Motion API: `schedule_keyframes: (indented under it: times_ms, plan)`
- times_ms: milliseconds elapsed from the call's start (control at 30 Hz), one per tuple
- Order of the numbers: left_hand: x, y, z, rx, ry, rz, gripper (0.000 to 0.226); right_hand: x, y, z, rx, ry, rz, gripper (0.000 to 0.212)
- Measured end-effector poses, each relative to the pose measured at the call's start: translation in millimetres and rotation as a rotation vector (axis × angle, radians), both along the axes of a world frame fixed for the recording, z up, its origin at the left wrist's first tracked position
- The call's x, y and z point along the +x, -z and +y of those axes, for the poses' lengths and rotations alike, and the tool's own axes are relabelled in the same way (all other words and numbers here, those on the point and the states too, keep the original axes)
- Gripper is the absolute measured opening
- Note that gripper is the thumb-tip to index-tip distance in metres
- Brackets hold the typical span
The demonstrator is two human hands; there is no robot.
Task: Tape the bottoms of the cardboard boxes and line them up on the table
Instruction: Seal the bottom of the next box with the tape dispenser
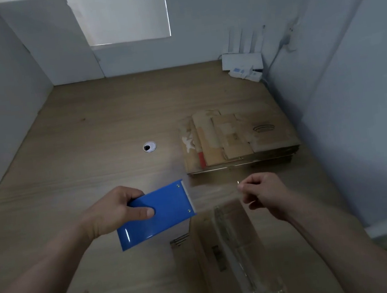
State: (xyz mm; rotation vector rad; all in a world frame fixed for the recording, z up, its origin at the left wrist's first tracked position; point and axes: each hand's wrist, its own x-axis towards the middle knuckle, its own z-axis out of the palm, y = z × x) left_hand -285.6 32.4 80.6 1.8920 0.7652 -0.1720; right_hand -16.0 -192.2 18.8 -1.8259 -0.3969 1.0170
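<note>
Assembled cardboard box (228, 252): stands on the table (89, 147) directly below the hands, flaps closed on its upper face, a strip of clear tape (234, 246) running glossy down the seam. Its contents cannot be seen. Judged light and fairly stiff at the walls, softer at the flaps, so take hold of it by two opposite sides, not by the taped seam.

Left hand (112, 211): wrapped around the blue tape dispenser (157, 217), thumb on top. The casing is smooth, probably slippery.

Right hand (265, 193): fingers curled, thumb and forefinger pinched together, apparently on the tape's free end — the film barely shows.

Stack of flattened boxes (235, 138): lies well apart at the far right, folded flat — holding nothing. Lift these by their edges.
</note>
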Motion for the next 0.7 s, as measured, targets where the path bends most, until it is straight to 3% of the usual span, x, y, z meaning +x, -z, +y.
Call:
schedule_keyframes:
  times_ms: [167, 600, 700]
  plan:
    - [3, 25, -7, 0.041, -0.036, 0.089, 0.065, -6, 25, 10, -0.113, 0.025, -0.035, 0.011]
    - [16, 33, -9, 0.095, -0.034, 0.207, 0.029, -11, 34, 7, -0.201, 0.054, -0.141, 0.016]
    - [19, 35, -10, 0.125, -0.027, 0.231, 0.027, -21, 44, 5, -0.159, 0.150, -0.003, 0.007]
